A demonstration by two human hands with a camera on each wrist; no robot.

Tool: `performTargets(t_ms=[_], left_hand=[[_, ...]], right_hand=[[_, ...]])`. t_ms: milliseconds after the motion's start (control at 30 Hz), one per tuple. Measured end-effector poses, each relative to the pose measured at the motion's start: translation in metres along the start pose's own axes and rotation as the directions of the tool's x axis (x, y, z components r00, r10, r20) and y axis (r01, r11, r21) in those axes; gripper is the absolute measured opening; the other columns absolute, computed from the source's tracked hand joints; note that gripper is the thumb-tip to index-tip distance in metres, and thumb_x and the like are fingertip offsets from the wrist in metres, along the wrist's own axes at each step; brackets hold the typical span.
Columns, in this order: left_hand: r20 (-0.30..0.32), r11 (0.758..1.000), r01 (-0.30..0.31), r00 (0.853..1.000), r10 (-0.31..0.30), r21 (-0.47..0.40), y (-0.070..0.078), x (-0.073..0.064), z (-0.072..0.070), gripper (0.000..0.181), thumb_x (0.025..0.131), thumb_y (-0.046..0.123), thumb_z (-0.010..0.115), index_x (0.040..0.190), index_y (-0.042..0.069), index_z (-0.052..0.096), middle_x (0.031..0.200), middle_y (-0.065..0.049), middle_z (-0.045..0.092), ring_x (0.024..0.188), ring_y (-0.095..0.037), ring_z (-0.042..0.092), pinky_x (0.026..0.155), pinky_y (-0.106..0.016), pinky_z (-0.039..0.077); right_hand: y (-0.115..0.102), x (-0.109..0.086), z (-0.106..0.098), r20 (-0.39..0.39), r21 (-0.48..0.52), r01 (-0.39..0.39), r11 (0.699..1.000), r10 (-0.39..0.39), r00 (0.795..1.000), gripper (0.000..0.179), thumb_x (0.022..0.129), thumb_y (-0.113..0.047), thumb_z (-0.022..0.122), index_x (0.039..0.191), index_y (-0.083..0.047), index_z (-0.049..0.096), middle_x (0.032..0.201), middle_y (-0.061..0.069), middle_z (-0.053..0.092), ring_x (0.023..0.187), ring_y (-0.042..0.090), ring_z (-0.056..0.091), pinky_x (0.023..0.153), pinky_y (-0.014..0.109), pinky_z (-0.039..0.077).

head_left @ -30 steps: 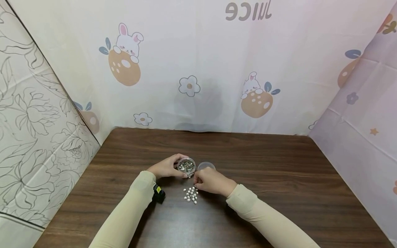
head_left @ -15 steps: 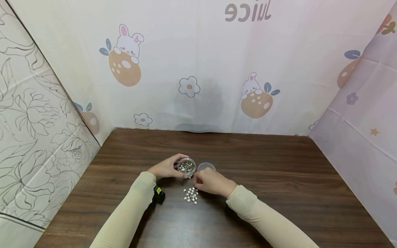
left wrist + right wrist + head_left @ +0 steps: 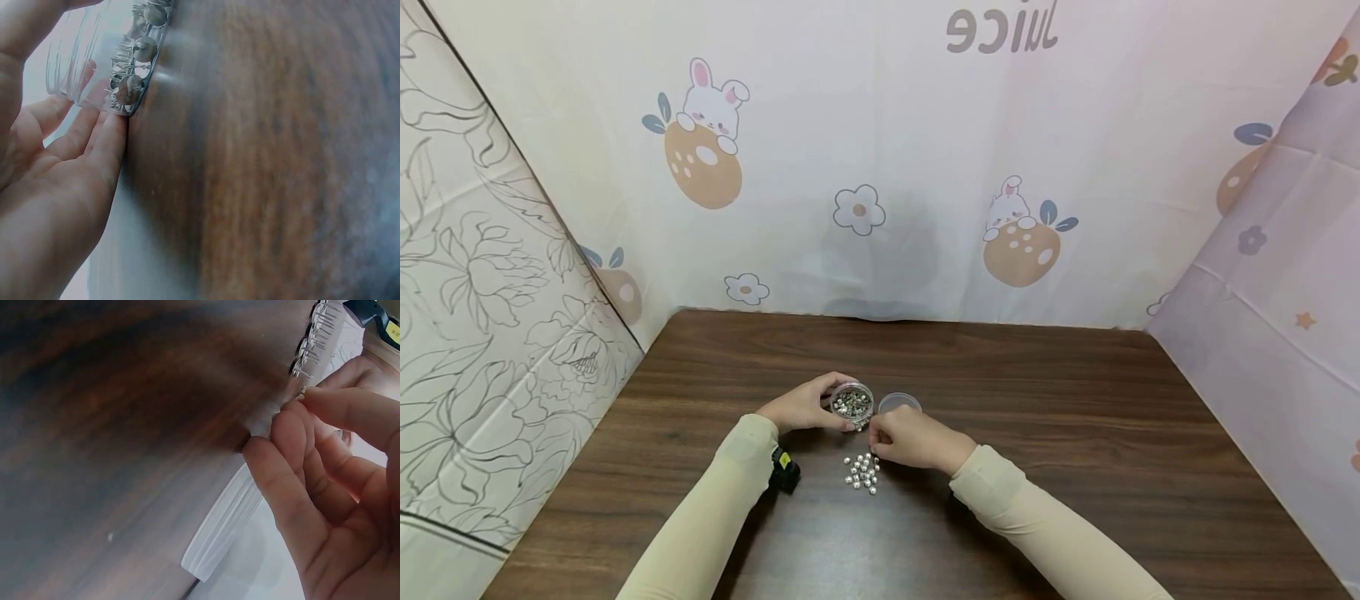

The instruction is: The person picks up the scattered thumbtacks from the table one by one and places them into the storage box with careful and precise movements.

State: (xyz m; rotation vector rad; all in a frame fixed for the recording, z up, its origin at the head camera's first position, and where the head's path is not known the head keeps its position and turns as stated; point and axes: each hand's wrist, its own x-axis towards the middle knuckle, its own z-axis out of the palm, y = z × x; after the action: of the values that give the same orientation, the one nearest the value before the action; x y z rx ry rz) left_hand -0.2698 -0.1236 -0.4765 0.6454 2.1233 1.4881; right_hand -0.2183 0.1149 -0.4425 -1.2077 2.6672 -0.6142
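Note:
A small clear round tub [image 3: 852, 415] of silver thumbtacks stands on the table, and my left hand [image 3: 808, 404] grips it from the left, thumb in front and fingers behind. In the left wrist view, domed heads and spikes press against the clear wall of the tub [image 3: 94, 59]. My right hand [image 3: 913, 435] hovers low just right of the tub. Between its thumb and forefinger a small shiny bit of a thumbtack [image 3: 304, 391] shows; the rest is hidden. A loose cluster of thumbtacks [image 3: 862, 472] lies in front, with points up in the right wrist view.
A clear round lid [image 3: 900, 401] lies on the brown wooden table [image 3: 1037, 383], just behind my right hand. A black device with a yellow mark [image 3: 786, 470] is at the left wrist. A printed curtain [image 3: 925, 167] hangs along the table's back edge.
Both hands, the tub and the thumbtacks stay practically where they were; the right thumb and forefinger keep their pinch.

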Motion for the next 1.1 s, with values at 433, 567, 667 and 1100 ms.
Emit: performTargets(t_ms=[433,567,667,1100], left_hand=[[-0.015,0.999,0.005,1.0,-0.004,0.039,0.003,-0.001,-0.001,0.07,0.083,0.016,0.085,0.142,0.012,0.048,0.132,-0.006,0.056,0.117,-0.02,0.057,0.102,-0.04,0.045],[-0.02,0.999,0.009,1.0,-0.008,0.038,0.003,-0.001,-0.001,0.071,0.083,0.017,0.084,0.143,0.012,0.047,0.133,-0.005,0.056,0.118,-0.02,0.057,0.103,-0.041,0.044],[-0.023,0.999,0.014,1.0,-0.013,0.036,0.003,-0.001,-0.001,0.071,0.084,0.018,0.084,0.144,0.011,0.046,0.134,-0.006,0.055,0.118,-0.021,0.056,0.103,-0.042,0.045],[-0.029,0.999,0.046,0.999,-0.045,0.02,-0.001,-0.002,0.001,0.073,0.084,0.019,0.084,0.146,0.013,0.045,0.137,-0.005,0.052,0.117,-0.02,0.056,0.099,-0.04,0.047]], right_hand=[[0.003,0.0,-0.002,-0.027,0.061,0.031,0.998,-0.03,0.999,0.015,0.092,-0.005,0.068,0.082,-0.016,0.063,0.068,-0.013,0.052,0.06,-0.002,0.046,0.056,0.019,0.043],[0.001,0.003,-0.004,-0.118,0.077,0.055,0.996,-0.045,0.992,0.011,0.092,-0.006,0.068,0.086,-0.014,0.064,0.068,-0.013,0.054,0.06,-0.001,0.047,0.057,0.02,0.044],[-0.001,0.005,-0.006,-0.172,0.097,0.039,0.995,-0.022,0.985,0.009,0.093,-0.008,0.068,0.088,-0.015,0.065,0.069,-0.013,0.056,0.06,0.0,0.05,0.057,0.021,0.046],[-0.007,0.017,-0.009,-0.237,0.155,-0.006,0.988,0.043,0.971,0.007,0.098,-0.008,0.062,0.097,-0.012,0.068,0.066,-0.011,0.056,0.05,0.001,0.043,0.049,0.021,0.042]])
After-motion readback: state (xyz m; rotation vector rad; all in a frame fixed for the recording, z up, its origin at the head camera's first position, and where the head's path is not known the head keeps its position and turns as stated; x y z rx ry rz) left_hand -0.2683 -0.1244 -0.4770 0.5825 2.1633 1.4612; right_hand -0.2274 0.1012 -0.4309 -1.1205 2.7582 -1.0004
